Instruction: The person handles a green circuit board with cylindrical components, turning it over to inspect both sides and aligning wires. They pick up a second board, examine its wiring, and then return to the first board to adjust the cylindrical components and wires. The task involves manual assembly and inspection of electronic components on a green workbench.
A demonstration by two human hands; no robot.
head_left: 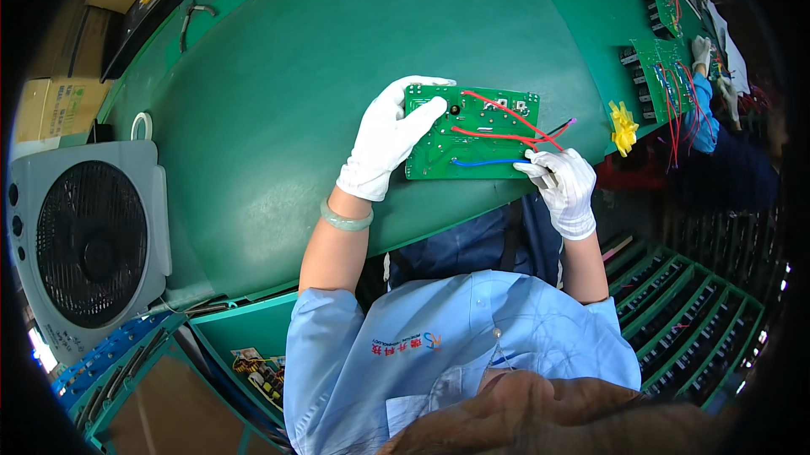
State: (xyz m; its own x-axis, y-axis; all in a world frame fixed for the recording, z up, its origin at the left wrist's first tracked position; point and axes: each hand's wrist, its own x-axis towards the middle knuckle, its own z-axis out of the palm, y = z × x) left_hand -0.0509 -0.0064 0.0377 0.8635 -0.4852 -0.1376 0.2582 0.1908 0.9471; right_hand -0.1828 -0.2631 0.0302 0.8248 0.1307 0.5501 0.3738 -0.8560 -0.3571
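A green circuit board (pixel 430 147) is held up over the near part of the table, its soldered face toward me. My left hand (pixel 392 130), in a white glove, grips its left side, with the thumb on the face and fingers behind the upper edge. Two red wires (pixel 498 136) and a blue wire (pixel 489 163) run from the board toward its right edge. There my right hand (pixel 561 189), also gloved, pinches wire ends near the lower right corner; the blue one meets the fingertips. A dark wire with a purple tip (pixel 567 125) sticks out at the right.
A green mat (pixel 278 100) covers the table. A grey box fan (pixel 89 231) stands at the left. More wired boards (pixel 662 75) lie at the right, near a co-worker's gloved hand (pixel 701 51) and a yellow bundle (pixel 623 128). A slotted green rack (pixel 692 311) is at lower right.
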